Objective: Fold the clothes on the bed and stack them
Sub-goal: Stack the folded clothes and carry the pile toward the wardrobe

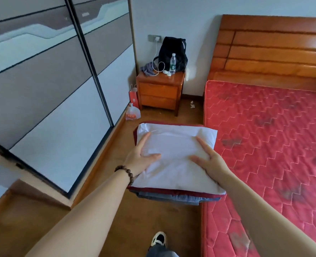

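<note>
Carrying the stack (pixel 174 196) over the floor (pixel 116 229), just left of the bed (pixel 264 145): white garment (pixel 174 145) folded flat on top, dark red and blue-grey layers beneath. Long axis runs away from you, toward the nightstand (pixel 160 91). Your left hand (pixel 140 157) and right hand (pixel 212 160) lie on top, fingers straight, thumbs turned inward, grasping nothing; arms outstretched.

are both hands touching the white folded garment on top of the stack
Touching. The head view shows the left hand and right hand resting on the white folded garment.
</note>
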A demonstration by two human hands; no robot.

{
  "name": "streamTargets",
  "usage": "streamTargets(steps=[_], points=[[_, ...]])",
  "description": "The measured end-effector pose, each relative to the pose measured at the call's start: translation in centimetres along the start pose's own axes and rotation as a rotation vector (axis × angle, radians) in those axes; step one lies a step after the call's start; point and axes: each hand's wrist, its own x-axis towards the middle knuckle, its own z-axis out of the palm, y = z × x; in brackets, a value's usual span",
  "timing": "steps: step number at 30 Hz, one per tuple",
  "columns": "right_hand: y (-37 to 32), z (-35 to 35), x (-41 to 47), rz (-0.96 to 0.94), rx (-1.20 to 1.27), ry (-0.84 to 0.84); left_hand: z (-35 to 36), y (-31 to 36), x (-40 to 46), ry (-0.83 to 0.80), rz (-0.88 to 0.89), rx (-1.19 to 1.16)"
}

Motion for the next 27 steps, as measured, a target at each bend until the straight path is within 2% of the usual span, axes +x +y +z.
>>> streamTargets(steps=[8, 16, 21, 27], points=[[-1.7, -6.0, 13.6, 0.050, 0.052, 0.157, 1.6, 5.8, 18.4, -0.151, 0.068, -0.020], [-0.6, -10.8, 24.9, 0.124, 0.048, 0.310, 5.3, 8.6, 35.0, -0.336, 0.112, 0.023], [1.0, -12.9, 34.5, 0.175, 0.088, 0.398, 7.9, 9.5, 48.3, -0.473, 0.129, 0.057], [0.0, -16.1, 46.9, 0.259, 0.136, 0.536, 10.6, 13.6, 64.7, -0.650, 0.132, 0.077]])
